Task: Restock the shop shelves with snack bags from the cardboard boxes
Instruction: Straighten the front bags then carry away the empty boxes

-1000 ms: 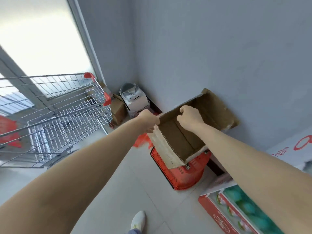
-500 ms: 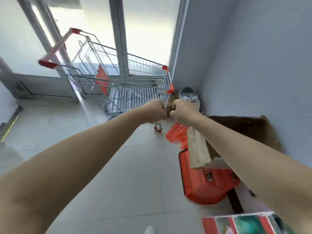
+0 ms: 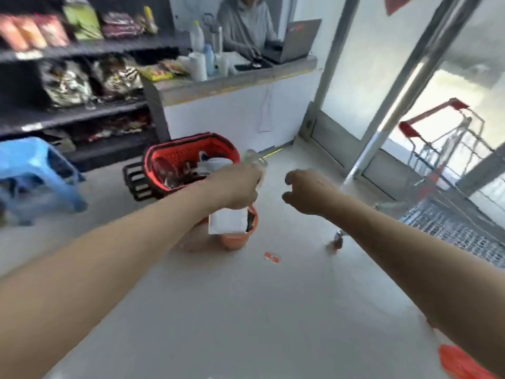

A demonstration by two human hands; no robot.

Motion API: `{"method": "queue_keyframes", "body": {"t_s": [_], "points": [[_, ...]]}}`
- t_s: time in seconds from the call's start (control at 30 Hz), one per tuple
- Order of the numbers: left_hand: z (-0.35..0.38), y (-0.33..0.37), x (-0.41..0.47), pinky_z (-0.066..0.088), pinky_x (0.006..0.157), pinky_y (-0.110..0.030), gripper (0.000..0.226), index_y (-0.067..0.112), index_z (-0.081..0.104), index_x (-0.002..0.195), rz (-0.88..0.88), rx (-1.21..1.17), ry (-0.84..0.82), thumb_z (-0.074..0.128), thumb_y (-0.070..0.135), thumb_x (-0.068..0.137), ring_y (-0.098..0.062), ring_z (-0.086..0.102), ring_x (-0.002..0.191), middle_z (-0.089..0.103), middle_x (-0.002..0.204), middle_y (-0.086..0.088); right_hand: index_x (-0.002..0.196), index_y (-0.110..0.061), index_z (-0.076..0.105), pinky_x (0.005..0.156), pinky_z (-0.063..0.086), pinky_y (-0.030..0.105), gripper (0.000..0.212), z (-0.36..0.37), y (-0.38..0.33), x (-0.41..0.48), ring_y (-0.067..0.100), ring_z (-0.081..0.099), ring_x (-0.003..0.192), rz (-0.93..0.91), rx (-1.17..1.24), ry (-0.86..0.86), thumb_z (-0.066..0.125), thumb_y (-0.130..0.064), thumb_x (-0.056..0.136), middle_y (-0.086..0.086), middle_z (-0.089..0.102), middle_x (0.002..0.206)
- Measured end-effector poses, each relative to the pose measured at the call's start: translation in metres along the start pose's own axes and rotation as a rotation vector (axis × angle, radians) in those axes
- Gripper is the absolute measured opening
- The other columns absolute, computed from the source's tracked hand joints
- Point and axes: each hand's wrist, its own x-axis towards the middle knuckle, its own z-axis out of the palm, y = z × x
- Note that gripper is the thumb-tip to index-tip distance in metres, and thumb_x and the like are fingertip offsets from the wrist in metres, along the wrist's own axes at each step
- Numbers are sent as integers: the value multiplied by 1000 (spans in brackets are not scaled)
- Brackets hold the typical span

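Both my arms reach forward over the pale floor. My left hand (image 3: 237, 187) is curled round a small clear, crumpled piece (image 3: 257, 161), too blurred to name. To its right, my right hand (image 3: 308, 194) hangs with loosely curled fingers and holds nothing. Dark shop shelves (image 3: 82, 47) stand at the far left with snack bags (image 3: 65, 83) on several levels. No cardboard box is in view.
A red basket (image 3: 188, 157) with items and an orange bin (image 3: 235, 239) stand on the floor beyond my left hand. A blue stool (image 3: 32, 165) is at left, a shopping cart (image 3: 451, 187) at right by the glass door. A person (image 3: 246, 26) sits behind the counter (image 3: 232, 80).
The view has swung left, away from the corner with the cardboard box, toward the shelves and counter. My hands have come apart, and the right one now holds nothing.
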Motion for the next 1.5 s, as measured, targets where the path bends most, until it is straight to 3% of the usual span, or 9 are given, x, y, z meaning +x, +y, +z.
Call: {"method": "queue_keyframes", "body": {"t_s": [0.13, 0.3, 0.47, 0.67, 0.93, 1.07, 1.27, 1.4, 1.5], "points": [[-23, -118, -69, 43, 82, -33, 28, 9, 55, 118, -251, 57, 62, 49, 12, 91, -31, 57, 111, 60, 121, -11, 113, -11, 60, 90, 48, 35, 28, 6, -138, 35, 33, 59, 104, -310, -94, 0, 50, -19, 88, 11, 61, 107], [-29, -224, -140, 43, 78, -34, 23, 7, 54, 115, -574, 38, 56, 47, 12, 94, -30, 56, 108, 58, 119, -13, 118, -12, 60, 80, 44, 33, 31, 22, -271, 59, 35, 59, 110, -549, -154, -65, 50, -19, 90, 14, 62, 120], [-26, -301, -177, 46, 76, -36, 19, 9, 54, 111, -807, -28, 37, 49, 12, 93, -27, 56, 99, 57, 113, -10, 112, -9, 60, 79, 46, 32, 27, 38, -365, 96, 34, 61, 105, -766, -177, -156, 50, -18, 89, 15, 63, 114], [-37, -375, -170, 48, 82, -38, 22, 8, 56, 113, -1010, -104, 108, 48, 13, 93, -28, 57, 101, 58, 112, -11, 123, -11, 54, 75, 43, 32, 32, 47, -449, 162, 32, 59, 102, -931, -219, -187, 48, -18, 93, 13, 61, 115], [-63, -476, -161, 48, 82, -39, 16, 8, 56, 107, -1193, -188, 228, 47, 10, 93, -30, 58, 101, 61, 113, -13, 119, -9, 54, 65, 42, 33, 27, 49, -565, 247, 26, 52, 81, -1112, -261, -218, 48, -19, 94, 9, 54, 96], [-72, -542, -172, 47, 82, -36, 20, 7, 58, 110, -1270, -195, 243, 47, 14, 94, -29, 57, 103, 60, 115, -12, 121, -9, 53, 67, 45, 33, 30, 64, -638, 282, 26, 53, 85, -1169, -273, -242, 47, -20, 94, 12, 59, 110], [-84, -676, -183, 47, 86, -35, 25, 8, 56, 115, -1289, -212, 261, 46, 12, 93, -29, 55, 106, 59, 117, -11, 121, -9, 55, 65, 44, 33, 30, 92, -763, 338, 27, 54, 85, -1166, -270, -264, 48, -20, 93, 12, 59, 106], [-100, -777, -190, 46, 77, -33, 23, 9, 57, 111, -1287, -210, 222, 48, 9, 90, -29, 57, 99, 61, 111, -12, 124, -10, 53, 64, 42, 32, 31, 99, -846, 378, 30, 58, 94, -1140, -263, -282, 47, -17, 94, 13, 59, 111], [-115, -843, -188, 42, 69, -32, 22, 8, 58, 108, -1283, -195, 221, 48, 5, 89, -29, 56, 94, 62, 110, -14, 118, -8, 58, 60, 41, 31, 29, 105, -898, 407, 29, 56, 86, -1119, -244, -288, 47, -16, 93, 13, 61, 104]]}}
